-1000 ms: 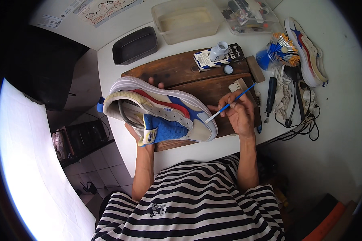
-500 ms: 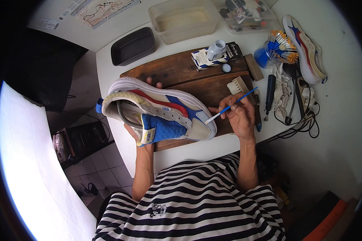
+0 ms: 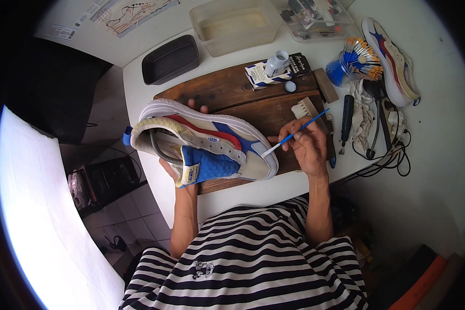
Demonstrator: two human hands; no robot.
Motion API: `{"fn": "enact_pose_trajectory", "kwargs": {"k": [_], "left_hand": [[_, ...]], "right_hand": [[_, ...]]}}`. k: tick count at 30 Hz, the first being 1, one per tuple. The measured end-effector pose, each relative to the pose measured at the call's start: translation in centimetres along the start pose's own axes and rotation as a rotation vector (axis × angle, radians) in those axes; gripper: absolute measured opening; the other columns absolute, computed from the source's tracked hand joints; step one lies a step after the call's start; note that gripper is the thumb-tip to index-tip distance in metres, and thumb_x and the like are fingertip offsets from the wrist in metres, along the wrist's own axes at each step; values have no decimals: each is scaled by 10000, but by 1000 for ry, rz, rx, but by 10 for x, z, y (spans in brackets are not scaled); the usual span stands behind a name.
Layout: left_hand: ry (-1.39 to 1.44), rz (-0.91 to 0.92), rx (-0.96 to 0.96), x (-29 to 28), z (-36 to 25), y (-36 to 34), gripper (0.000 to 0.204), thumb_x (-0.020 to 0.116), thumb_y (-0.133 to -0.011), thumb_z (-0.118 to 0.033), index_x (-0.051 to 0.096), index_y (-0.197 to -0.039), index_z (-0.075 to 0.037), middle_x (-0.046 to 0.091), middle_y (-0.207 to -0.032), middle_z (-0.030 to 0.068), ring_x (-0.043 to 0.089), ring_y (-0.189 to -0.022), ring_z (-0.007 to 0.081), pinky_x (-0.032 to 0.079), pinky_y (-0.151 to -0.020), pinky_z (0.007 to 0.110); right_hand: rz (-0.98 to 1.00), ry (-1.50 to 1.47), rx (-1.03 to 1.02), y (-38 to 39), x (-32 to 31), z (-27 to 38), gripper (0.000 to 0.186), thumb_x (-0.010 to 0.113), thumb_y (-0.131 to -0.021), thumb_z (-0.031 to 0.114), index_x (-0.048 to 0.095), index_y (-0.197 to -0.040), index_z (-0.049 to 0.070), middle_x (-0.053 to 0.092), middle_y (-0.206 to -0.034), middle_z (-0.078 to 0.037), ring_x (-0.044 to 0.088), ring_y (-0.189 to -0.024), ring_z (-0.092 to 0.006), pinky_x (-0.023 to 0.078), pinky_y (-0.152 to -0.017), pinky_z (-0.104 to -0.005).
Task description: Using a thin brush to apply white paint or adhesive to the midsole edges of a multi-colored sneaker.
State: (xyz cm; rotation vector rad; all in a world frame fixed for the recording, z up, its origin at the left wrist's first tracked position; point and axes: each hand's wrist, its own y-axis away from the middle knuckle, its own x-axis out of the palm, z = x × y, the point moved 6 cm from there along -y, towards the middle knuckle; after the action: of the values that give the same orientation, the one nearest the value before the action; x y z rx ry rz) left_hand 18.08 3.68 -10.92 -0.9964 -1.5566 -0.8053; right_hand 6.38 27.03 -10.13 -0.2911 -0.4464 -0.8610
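While the right hand [image 3: 309, 149] holds a brush [image 3: 285, 139], the sneaker [image 3: 218, 150] lies leftward.

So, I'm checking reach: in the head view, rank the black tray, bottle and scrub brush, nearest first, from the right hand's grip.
1. Scrub brush: just beyond the grip.
2. Bottle: farther back, slightly left.
3. Black tray: far left.

A small shoe workshop I'm standing in.
At the white table [image 3: 157, 181]: a sneaker [image 3: 212, 170] with a paintbrush [image 3: 300, 133] at its toe, an open bottle [image 3: 277, 64], a cup [image 3: 337, 75] crammed with brushes [image 3: 369, 56], a matching shoe [image 3: 396, 67], a shoe drawing [image 3: 134, 16] behind.
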Motion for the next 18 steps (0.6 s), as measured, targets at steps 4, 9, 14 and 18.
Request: {"fn": "enact_pose_trajectory", "kwargs": {"k": [4, 9, 14, 18], "left_hand": [[-15, -1, -3, 0, 0, 0, 776, 342, -964, -688, 275, -1573, -211, 323, -1583, 181, 332, -1437, 445, 284, -1187, 608], [3, -2, -3, -2, 0, 0, 777, 356, -963, -683, 272, -1574, -211, 318, -1587, 180, 331, -1437, 445, 282, -1189, 605], [-31, -14, 5, -4, 0, 0, 776, 373, -962, -676, 272, -1575, -210, 319, -1587, 178, 327, -1441, 444, 287, -1186, 607], [-38, -3, 4, -4, 0, 0, 765, 369, -968, -664, 270, -1575, -209, 320, -1586, 181, 330, -1439, 444, 290, -1184, 606]], "right_hand": [[-16, -41, -11, -1, -3, 0, 98, 416, -986, 40, 498, -1030, 8, 583, -905, -187, 537, -719, -189, 535, -953, -589], [-22, -72, -17, 4, -6, -2, 94, 416, -978, 32, 491, -1029, 8, 582, -906, -187, 535, -719, -190, 531, -961, -594], [-8, -62, -10, 6, -4, -1, 94, 407, -978, 29, 485, -1028, 9, 577, -901, -184, 533, -716, -189, 527, -964, -603], [-14, 0, 6, 6, -5, -1, 90, 402, -980, 25, 481, -1021, 8, 570, -893, -184, 530, -709, -186, 523, -965, -614]]}}
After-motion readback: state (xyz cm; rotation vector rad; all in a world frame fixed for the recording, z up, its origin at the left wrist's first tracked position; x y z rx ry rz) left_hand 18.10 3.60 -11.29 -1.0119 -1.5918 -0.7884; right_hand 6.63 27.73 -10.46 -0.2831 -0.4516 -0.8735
